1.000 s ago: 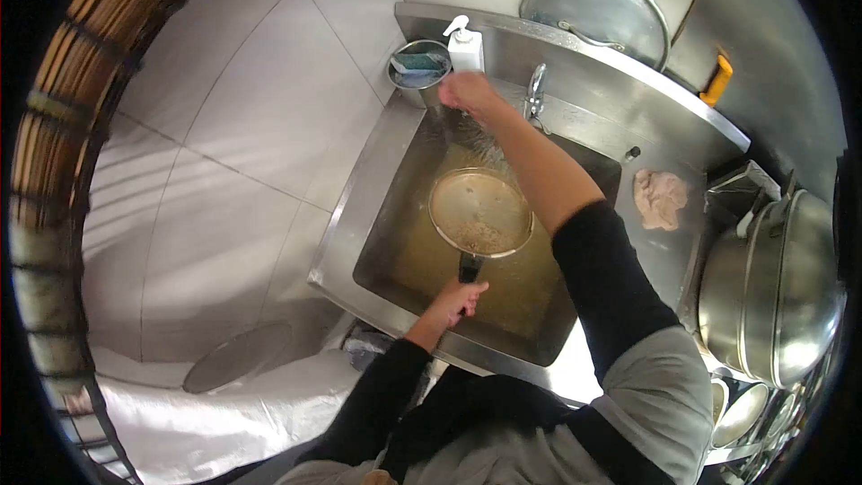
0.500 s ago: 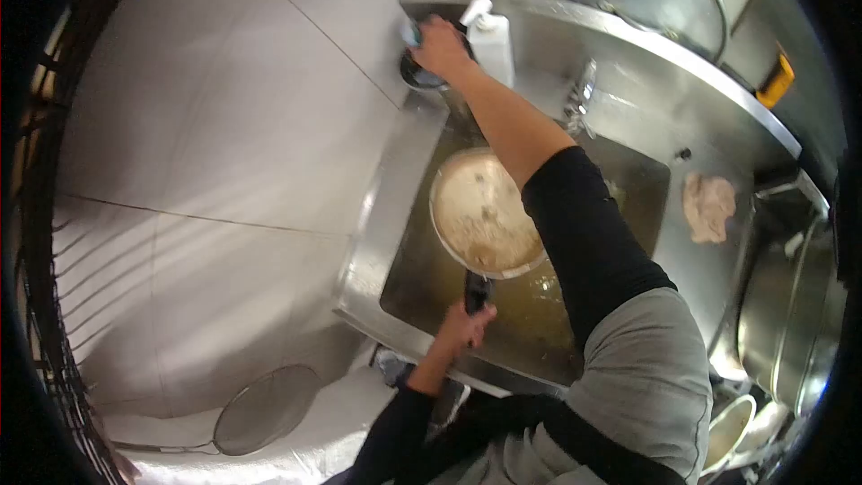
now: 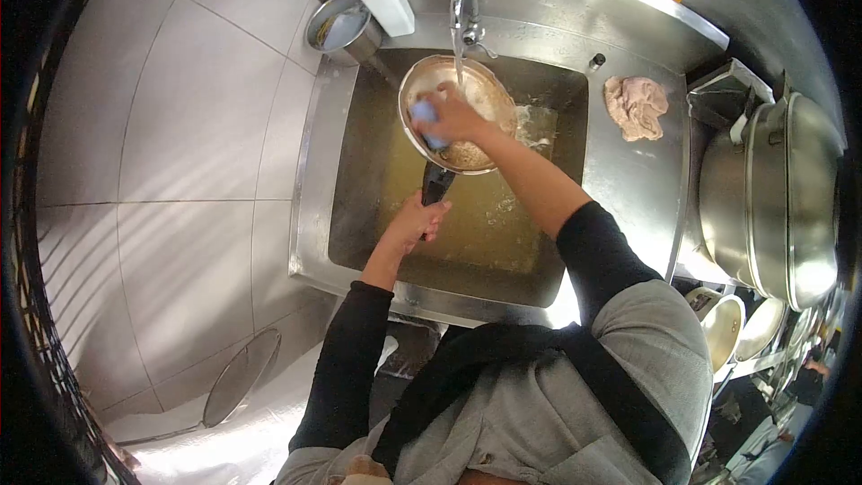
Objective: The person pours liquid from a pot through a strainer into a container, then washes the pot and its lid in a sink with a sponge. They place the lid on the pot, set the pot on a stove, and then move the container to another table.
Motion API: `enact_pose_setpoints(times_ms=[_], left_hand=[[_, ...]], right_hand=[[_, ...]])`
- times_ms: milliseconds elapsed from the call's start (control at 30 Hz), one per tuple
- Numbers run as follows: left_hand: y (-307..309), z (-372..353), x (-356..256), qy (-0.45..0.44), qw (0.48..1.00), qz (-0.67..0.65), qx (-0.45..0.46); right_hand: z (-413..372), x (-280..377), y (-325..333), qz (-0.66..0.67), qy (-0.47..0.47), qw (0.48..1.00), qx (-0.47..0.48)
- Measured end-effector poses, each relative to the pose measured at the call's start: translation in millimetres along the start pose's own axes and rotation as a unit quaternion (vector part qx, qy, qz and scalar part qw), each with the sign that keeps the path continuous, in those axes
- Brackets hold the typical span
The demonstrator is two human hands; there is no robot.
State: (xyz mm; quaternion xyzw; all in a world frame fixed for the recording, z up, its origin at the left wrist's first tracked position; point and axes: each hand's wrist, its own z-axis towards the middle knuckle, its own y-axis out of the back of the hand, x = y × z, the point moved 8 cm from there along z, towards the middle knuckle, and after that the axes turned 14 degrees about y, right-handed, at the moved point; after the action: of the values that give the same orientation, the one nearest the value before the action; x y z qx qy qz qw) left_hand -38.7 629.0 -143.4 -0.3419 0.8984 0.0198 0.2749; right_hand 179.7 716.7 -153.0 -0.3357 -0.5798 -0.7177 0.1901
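Observation:
My left hand (image 3: 417, 221) is wrapped round the black handle of a frying pan (image 3: 491, 101), which is tilted over the sink (image 3: 575, 207). Inside the pan, my right hand (image 3: 458, 117) presses a blue sponge (image 3: 426, 124) against the left part of the pan's surface. The hand and sponge are slightly blurred. Water runs from the faucet (image 3: 464, 11) into the pan. Brownish wet residue shows on the pan's inside. Cloudy water lies in the sink below.
A metal container (image 3: 344, 29) and a white pump bottle (image 3: 388, 2) stand at the sink's back left corner. On the right counter lies a crumpled cloth (image 3: 637, 108), with large metal pots (image 3: 763, 198) beyond. A strainer (image 3: 241, 379) lies at lower left.
My right hand has come from the metal container into the pan with the sponge. The pan has moved back under the faucet, where water now runs. The camera view has turned.

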Motion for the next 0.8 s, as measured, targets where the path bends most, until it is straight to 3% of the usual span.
enact_pose_setpoints(times_ms=[67, 100, 133, 167, 200, 233, 300, 333, 400, 433, 467, 533, 567, 633, 667, 733, 767, 800], left_hand=[[-4.1, -4.6, -2.7, 0.008, 1.000, 0.004, 0.004], [-4.9, -8.3, -0.2, 0.011, 1.000, 0.006, 0.006], [-5.5, -12.4, -2.2, 0.012, 1.000, 0.016, 0.005], [-6.5, -14.4, -6.7, 0.009, 1.000, 0.026, 0.004], [-8.6, -15.1, -7.3, 0.007, 1.000, 0.028, 0.004], [-11.4, -14.4, -6.4, 0.010, 0.999, 0.037, 0.005], [-18.8, -10.6, -4.0, 0.014, 0.998, 0.052, 0.011], [-22.3, -7.2, -5.2, 0.007, 0.998, 0.065, 0.019], [-22.9, -0.3, -6.3, -0.005, 0.997, 0.078, 0.025], [-16.2, 2.0, -2.7, -0.005, 0.996, 0.091, 0.004], [-9.4, 2.3, -5.1, -0.008, 0.994, 0.105, -0.018], [-2.7, -7.3, -1.5, 0.003, 0.996, 0.076, -0.037], [-0.1, -10.3, -0.4, 0.014, 0.997, 0.048, -0.051], [0.8, -16.1, 1.0, 0.014, 0.995, 0.084, -0.045], [-0.7, -17.6, -1.7, 0.007, 0.992, 0.117, -0.041], [-10.3, -22.9, 3.3, 0.000, 0.992, 0.121, -0.038], [-14.4, -24.5, 4.3, -0.003, 0.992, 0.122, -0.035], [-16.4, -25.3, 6.4, -0.002, 0.991, 0.126, -0.037]], right_hand=[[-20.7, 47.1, 3.7, -0.068, 0.257, 0.963, 0.031], [-15.8, 43.6, 9.0, -0.027, 0.265, 0.960, 0.086], [-4.2, 29.6, 12.5, -0.027, 0.262, 0.961, 0.083], [16.2, -10.7, 26.9, 0.069, 0.112, 0.991, -0.015], [18.7, -44.5, 37.3, 0.165, -0.042, 0.979, -0.111], [22.5, -40.9, 41.2, 0.164, -0.041, 0.979, -0.114], [22.3, -43.3, 42.6, 0.325, -0.170, 0.901, -0.233], [35.3, -44.9, 21.5, 0.217, -0.118, 0.922, -0.298], [36.1, -32.0, 4.1, 0.239, -0.116, 0.922, -0.282], [16.7, -3.5, 0.6, 0.370, -0.169, 0.891, -0.200], [2.5, 10.2, 8.7, 0.372, -0.163, 0.891, -0.203], [-11.5, 52.5, -9.0, 0.440, 0.030, 0.898, 0.004], [-11.2, 48.5, -8.3, 0.441, 0.030, 0.897, 0.000], [-7.7, 54.3, 5.9, 0.324, 0.204, 0.924, -0.024], [7.6, 40.3, 3.3, 0.323, 0.204, 0.924, -0.028], [20.8, -30.2, 14.0, 0.379, -0.124, 0.877, -0.266], [4.8, -46.7, 20.4, 0.380, -0.258, 0.798, -0.390], [2.5, -37.5, 11.9, 0.382, -0.259, 0.796, -0.393]])
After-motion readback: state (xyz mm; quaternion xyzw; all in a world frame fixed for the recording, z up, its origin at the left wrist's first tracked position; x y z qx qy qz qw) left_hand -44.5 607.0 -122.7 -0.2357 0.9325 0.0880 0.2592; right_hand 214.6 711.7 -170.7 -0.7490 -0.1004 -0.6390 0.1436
